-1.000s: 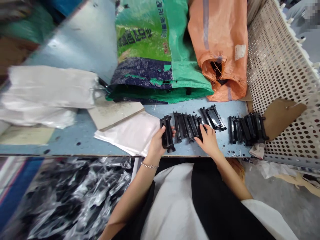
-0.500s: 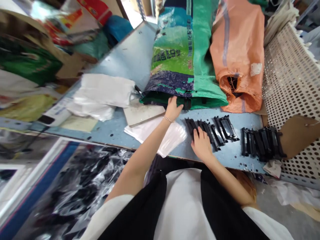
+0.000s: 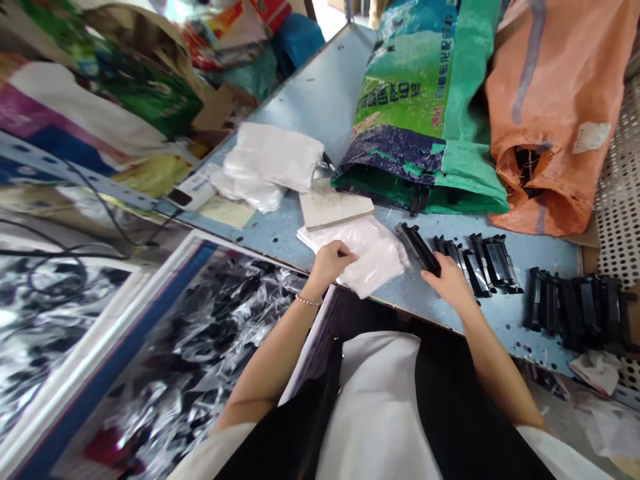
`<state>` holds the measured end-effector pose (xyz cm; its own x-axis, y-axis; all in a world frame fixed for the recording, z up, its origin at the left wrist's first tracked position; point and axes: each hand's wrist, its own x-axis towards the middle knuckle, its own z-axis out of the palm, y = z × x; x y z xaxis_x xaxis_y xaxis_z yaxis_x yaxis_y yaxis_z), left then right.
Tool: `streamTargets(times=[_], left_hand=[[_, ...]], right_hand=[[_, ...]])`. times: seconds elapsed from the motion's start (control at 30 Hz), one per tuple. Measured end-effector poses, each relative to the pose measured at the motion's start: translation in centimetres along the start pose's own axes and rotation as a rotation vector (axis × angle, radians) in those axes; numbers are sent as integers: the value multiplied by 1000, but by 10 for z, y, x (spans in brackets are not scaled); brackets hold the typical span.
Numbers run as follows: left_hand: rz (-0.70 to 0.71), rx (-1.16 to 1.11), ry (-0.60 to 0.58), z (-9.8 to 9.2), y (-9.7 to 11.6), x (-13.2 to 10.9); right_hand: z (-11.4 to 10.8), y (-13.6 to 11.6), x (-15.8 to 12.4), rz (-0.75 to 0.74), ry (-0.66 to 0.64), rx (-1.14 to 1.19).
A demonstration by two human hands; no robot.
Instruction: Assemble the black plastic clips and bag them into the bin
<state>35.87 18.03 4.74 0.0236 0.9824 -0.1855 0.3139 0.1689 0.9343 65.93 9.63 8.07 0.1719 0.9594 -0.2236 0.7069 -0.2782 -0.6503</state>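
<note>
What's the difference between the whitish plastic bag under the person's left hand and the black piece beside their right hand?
The whitish translucent plastic bag is soft and crumpled, while the black moulded plastic piece looks stiff, opaque and ridged. The bag spreads wider than the narrow piece. The left hand rests on the bag; the right hand touches the piece's end. Both lie on the pale blue tabletop.

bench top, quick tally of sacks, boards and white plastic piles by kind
woven sacks: 2, a green sack and an orange sack
pale boards: 1, a pale board
white plastic piles: 2, a far white pile and a near white pile
total: 5
</note>
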Motion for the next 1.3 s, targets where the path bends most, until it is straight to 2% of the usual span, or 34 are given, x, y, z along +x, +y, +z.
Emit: streamTargets(times=[0.07, 0.13, 0.2, 0.27, 0.33, 0.4, 0.47, 0.53, 0.63, 0.7, 0.77, 0.87, 0.93, 1.03, 1.1, 1.2, 1.3], left_hand=[[-109, -132, -79, -9, 1, 10], [-154, -191, -137, -12, 2, 13], [-140, -204, -110, -11, 3, 12], [-87, -205, -28, -10, 4, 9], [-23, -209, 35, -11, 4, 7], [14, -231, 30, -14, 4, 7], [13, -264, -25, -18, 2, 8], [12, -228, -62, -21, 1, 9], [167, 37, -47, -24, 1, 10], [346, 257, -59, -26, 2, 9], [458, 407, -107, -28, 4, 8], [427, 428, -165, -29, 8, 10], [366, 396, -140, -30, 12, 12], [368, 439, -41, -33, 15, 13], [410, 489, -48, -34, 15, 14], [411, 529, -144, -35, 10, 18], [440, 574, -119, -36, 8, 18]], right_hand=[[-3, -1, -6, 53, -109, 467], [6, -10, -16, 124, -266, 896], [26, -25, -27, 236, -453, 1192], [49, -39, -36, 401, -599, 1344], [64, -47, -40, 556, -619, 1404], [68, -48, -41, 615, -579, 1455], [65, -46, -40, 578, -576, 1523], [61, -45, -36, 515, -643, 1571], [62, -46, -31, 524, -717, 1584], [64, -46, -31, 560, -674, 1592], [63, -47, -32, 544, -622, 1614], [63, -50, -32, 502, -686, 1640], [64, -53, -31, 518, -734, 1627], [66, -55, -28, 522, -678, 1613], [65, -57, -27, 502, -669, 1639], [66, -61, -25, 538, -797, 1694], [70, -65, -21, 590, -844, 1728]])
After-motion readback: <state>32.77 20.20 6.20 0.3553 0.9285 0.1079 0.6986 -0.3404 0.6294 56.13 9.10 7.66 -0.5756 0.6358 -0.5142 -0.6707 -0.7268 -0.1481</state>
